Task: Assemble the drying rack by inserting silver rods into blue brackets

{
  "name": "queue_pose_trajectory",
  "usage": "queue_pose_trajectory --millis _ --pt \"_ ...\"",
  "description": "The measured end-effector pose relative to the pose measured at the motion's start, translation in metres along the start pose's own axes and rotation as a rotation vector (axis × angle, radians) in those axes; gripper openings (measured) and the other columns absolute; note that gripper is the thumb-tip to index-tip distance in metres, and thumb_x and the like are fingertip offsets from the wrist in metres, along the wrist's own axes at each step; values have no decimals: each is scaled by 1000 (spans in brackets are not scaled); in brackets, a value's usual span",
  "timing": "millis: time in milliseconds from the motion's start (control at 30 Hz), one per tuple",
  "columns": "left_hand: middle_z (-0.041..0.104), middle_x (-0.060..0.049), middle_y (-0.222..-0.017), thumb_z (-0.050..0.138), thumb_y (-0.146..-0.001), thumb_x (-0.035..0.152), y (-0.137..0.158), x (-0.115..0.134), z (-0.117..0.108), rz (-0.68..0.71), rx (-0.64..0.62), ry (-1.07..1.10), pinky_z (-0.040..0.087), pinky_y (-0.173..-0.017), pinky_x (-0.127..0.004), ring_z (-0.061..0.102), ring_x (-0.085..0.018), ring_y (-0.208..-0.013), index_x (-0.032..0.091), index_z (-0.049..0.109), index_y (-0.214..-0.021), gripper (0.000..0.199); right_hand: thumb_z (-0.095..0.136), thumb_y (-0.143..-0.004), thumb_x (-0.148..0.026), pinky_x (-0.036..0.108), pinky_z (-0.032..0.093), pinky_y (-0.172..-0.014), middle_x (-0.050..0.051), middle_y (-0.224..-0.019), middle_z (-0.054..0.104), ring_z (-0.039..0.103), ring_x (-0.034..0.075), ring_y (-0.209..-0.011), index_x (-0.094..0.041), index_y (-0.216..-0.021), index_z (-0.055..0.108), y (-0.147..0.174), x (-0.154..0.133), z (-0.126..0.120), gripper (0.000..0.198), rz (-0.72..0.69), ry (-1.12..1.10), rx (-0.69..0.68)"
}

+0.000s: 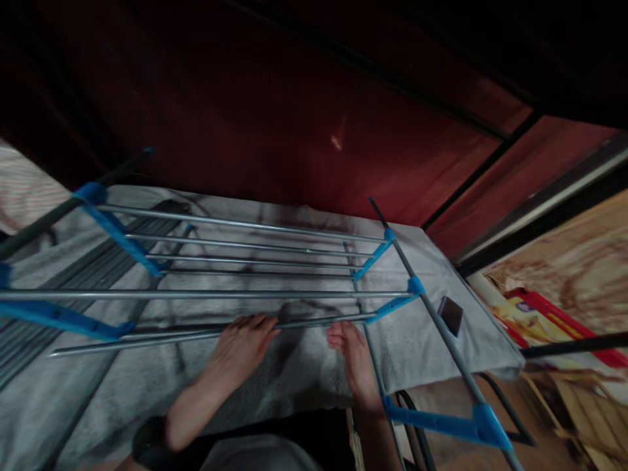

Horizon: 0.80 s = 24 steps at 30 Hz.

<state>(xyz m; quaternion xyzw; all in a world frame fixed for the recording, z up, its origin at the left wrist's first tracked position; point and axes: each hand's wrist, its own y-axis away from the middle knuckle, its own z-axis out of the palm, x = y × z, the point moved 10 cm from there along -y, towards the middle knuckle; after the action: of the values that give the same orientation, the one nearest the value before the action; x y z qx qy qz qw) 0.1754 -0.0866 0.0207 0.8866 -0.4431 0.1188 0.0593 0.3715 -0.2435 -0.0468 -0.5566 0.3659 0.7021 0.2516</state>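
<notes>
Landmark item: one rack, grey metal bars joined by blue plastic connectors, standing on a grey cloth spread over a raised surface.

Item: one grey tube, along the near side of the rack, roughly parallel to its long bars. Left end free, reaching past the rack's near left connector; right part running towards the near right connector. Whether the right end is seated there cannot be told.

Item: left hand, at the middle of the rack's near side, back of the hand upward, fingers bent over the tube and grasping it. Dark band at the wrist.

Item: right hand, near the rack's near right connector, fingers partly curled at the tube; whether they grip it or only touch it cannot be told.

Item: one bundle of grey tubes, lying on the cloth beneath and beyond the rack's left end.

Item: one phone, dark-faced, flat on the cloth, just right of the rack's right upright.

Item: one dark red panel, behind the rack.

Item: one red and yellow package, well to the right of the rack.

Item: pale wooden pieces, low down, right of the rack; blurred.
</notes>
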Motion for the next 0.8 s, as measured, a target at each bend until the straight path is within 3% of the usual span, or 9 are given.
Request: queue_pose_trajectory --millis 67,200,267,367,467,600,700,800 --pt "74 -9 -115 46 -103 29 4 5 -3 -7 10 11 52 -92 -42 70 -28 -102 24 70 -119 30 57 -94 -60 36 53 -79 7 -90 73 67 22 -81 -19 -89 68 14 -14 7 43 -169 225 -36" --pt "74 -7 -110 52 -101 29 7 14 -14 -1 17 46 51 -93 -39 69 -26 -104 22 70 -109 21 47 -103 -49 45 42 -105 11 -128 68 59 28 -122 -21 -126 63 37 -53 36 40 -789 763 -118" --pt "74 -7 -108 53 -101 31 7 15 -19 0 33 50 51 -93 -38 70 -25 -103 21 69 -106 19 43 -106 -43 49 36 -112 11 -132 66 58 28 -125 -21 -133 59 41 -52 59 38 -1053 954 -249" --pt "74 -7 -104 52 -102 31 11 19 -25 27 69 48 51 -90 -37 70 -23 -98 19 68 -104 20 37 -108 -32 49 33 -112 9 -120 72 66 26 -109 -22 -135 57 37 -42 76 35 -1321 1129 -356" --pt "72 -8 -107 55 -100 30 18 27 -34 89 163 32 50 -92 -37 67 -22 -100 19 67 -110 19 34 -106 -24 47 39 -105 6 -108 73 68 24 -95 -24 -135 56 26 -37 74 36 -1417 1175 -352" --pt "66 -9 -127 56 -99 27 45 24 -60 126 470 28 43 -105 -41 59 -23 -118 24 61 -130 31 33 -102 -20 43 46 -93 5 -106 72 67 25 -91 -27 -140 51 18 -36 70 42 -1438 1192 -364" --pt "69 -6 -112 53 -100 21 78 -8 -76 42 733 166 45 -95 -37 61 -19 -103 24 66 -118 22 35 -99 -17 41 48 -85 5 -106 72 67 25 -89 -29 -144 48 16 -36 70 48 -1438 1216 -369" --pt "68 -4 -96 52 -102 26 115 -67 -76 -159 970 393 46 -85 -34 60 -18 -92 24 67 -104 15 37 -97 -15 41 49 -83 5 -105 72 67 25 -87 -29 -146 46 14 -34 69 52 -1461 1222 -366"
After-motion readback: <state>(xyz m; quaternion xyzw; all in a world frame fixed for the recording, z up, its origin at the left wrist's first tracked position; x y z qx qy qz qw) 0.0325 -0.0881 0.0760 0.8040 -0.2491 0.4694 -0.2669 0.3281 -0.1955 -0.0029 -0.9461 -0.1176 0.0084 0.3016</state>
